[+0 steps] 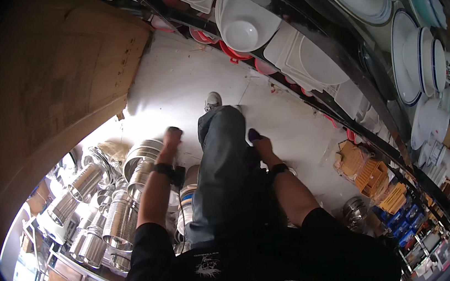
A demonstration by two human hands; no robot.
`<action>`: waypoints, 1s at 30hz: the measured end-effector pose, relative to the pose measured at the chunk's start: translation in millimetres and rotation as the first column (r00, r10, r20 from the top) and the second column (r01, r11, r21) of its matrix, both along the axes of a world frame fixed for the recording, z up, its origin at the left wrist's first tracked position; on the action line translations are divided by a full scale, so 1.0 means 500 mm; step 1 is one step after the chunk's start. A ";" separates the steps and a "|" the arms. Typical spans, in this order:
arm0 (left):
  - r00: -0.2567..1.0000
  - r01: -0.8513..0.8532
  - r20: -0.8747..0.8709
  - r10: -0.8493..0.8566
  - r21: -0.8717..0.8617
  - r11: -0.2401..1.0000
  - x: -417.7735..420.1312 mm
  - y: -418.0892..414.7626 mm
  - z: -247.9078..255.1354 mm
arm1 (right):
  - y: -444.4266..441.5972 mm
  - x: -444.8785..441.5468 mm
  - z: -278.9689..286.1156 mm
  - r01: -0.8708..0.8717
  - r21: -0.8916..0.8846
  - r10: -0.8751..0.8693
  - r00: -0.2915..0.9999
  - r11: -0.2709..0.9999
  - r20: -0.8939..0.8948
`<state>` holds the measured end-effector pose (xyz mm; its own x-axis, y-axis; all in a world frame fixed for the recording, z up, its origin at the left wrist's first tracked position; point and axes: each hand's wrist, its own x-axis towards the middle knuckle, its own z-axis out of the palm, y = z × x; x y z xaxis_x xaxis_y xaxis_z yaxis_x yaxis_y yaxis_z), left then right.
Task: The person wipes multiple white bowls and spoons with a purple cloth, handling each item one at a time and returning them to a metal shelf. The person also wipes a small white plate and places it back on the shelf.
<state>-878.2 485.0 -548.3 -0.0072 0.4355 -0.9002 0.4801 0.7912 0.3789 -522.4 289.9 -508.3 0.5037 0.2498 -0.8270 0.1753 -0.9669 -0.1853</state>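
My left hand (172, 138) hangs low beside my raised knee, near stacked stainless steel pots (141, 154). It is blurred, the fingers look curled, and a dark patch shows at its far end; whether it holds anything cannot be told. On the other side of the knee is my right hand (263, 144), curled around a small dark purple object (254, 134) that I cannot identify. Black bands with devices or straps circle both wrists, and a thin cable hangs from the left one. One grey-white shoe (212, 101) shows on the pale floor beyond the knee.
A large cardboard box (55, 76) rises at the left. Along the right run dark metal shelves (322, 46) with white bowls (428, 59), plastic containers and red items. Orange baskets (373, 177) sit at the lower right, and steel cylinders (119, 219) crowd the lower left.
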 end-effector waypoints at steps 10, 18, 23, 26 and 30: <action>0.970 0.201 0.083 -0.229 0.258 0.945 0.101 0.280 0.023 | 0.083 0.151 0.250 0.602 -0.224 -0.635 0.660 0.766 -0.401; -0.089 0.624 0.067 -0.994 0.781 -0.003 0.168 0.052 -0.359 | -0.059 0.139 0.096 0.691 -0.197 -0.648 0.484 0.695 -0.589; 0.004 0.674 -0.057 -0.998 0.737 -0.039 0.292 -0.175 -0.243 | -0.029 0.045 0.170 0.643 -0.059 -0.586 0.652 0.764 -0.481; 0.937 0.016 0.338 0.091 -0.301 0.953 0.398 -0.148 0.005 | -0.030 0.028 0.170 0.631 -0.053 -0.581 0.674 0.774 -0.456; 0.750 0.092 0.659 -0.058 -0.018 0.996 0.359 -0.160 0.026 | -0.062 -0.008 0.180 0.628 -0.072 -0.593 0.684 0.775 -0.424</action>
<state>-698.4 404.9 -535.5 0.6244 0.3672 -0.6894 0.1848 0.7881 0.5871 -526.3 258.7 -418.2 0.1941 0.0743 -0.9782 -0.5560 -0.8132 -0.1721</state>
